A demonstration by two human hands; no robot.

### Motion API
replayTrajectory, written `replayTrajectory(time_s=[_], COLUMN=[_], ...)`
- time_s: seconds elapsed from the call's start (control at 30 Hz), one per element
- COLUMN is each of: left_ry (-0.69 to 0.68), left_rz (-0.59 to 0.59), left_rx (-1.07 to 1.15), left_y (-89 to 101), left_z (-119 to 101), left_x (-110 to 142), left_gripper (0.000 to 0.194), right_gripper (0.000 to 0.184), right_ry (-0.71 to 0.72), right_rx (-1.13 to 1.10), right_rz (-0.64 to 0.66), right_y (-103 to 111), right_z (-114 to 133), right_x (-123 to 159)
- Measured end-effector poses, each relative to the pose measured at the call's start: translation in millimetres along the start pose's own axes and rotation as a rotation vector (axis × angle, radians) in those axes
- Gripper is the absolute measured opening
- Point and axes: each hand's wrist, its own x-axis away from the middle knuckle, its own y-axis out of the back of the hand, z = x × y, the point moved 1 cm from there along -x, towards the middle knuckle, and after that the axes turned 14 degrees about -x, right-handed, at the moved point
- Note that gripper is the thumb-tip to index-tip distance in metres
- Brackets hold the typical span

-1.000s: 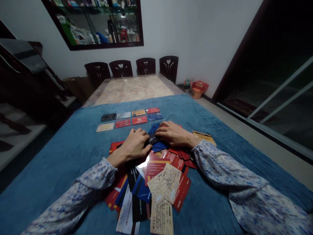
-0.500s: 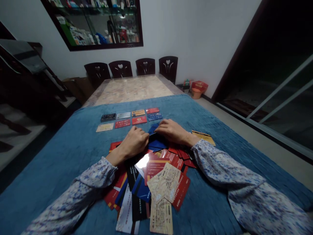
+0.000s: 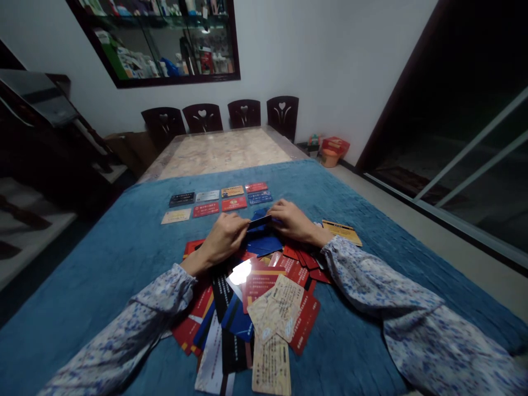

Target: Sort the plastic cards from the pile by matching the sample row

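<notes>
A thin dark card [image 3: 259,222] is held nearly edge-on above the pile. Its left end is pinched in my left hand [image 3: 223,237], and its right end is in the closed fingers of my right hand [image 3: 290,221]. Blue cards [image 3: 264,243] lie under the held card, between my hands. Nearer to me spreads a loose heap of overlapping cards, with beige cards [image 3: 273,357], red cards [image 3: 303,324], black cards [image 3: 234,349] and a white card [image 3: 212,357]. Beside my right wrist rests a yellow card [image 3: 342,232].
Beyond my hands, several cards lie in two rows, among them an orange card [image 3: 232,191] and a red card [image 3: 234,203]. A blue cloth [image 3: 124,247] covers the near part of the marble-patterned table [image 3: 231,146]. Dark chairs [image 3: 282,116] stand at its far end.
The dark card has come up between my hands and more of its length shows. My left hand has turned slightly, its fingers now stretched toward the card. The heap and rows look unchanged.
</notes>
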Motion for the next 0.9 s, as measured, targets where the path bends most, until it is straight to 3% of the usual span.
replayTrajectory(time_s=[0.33, 0.57, 0.77, 0.9], left_ry=[0.053, 0.053, 0.108, 0.11], left_rz=[-0.118, -0.08, -0.151, -0.231], left_rx=[0.196, 0.221, 0.222, 0.22], left_y=[-7.6, -6.7, -9.4, -4.3], left_z=[6.9, 1.7, 5.5, 2.7], left_x=[-0.3, 0.1, 1.7, 0.9], left_gripper=[0.021, 0.017, 0.017, 0.02], right_gripper=[0.011, 0.011, 0.016, 0.023], right_ry=[-0.014, 0.008, 0.088, 0.204], right_rx=[-0.224, -0.292, 0.0, 0.21], right_rz=[-0.293, -0.348, -0.401, -0.364], right_y=[13.2, 10.0, 9.2, 12.0], right_z=[11.6, 24.5, 27.7, 33.2], right_x=[-4.6, -8.1, -7.9, -6.7])
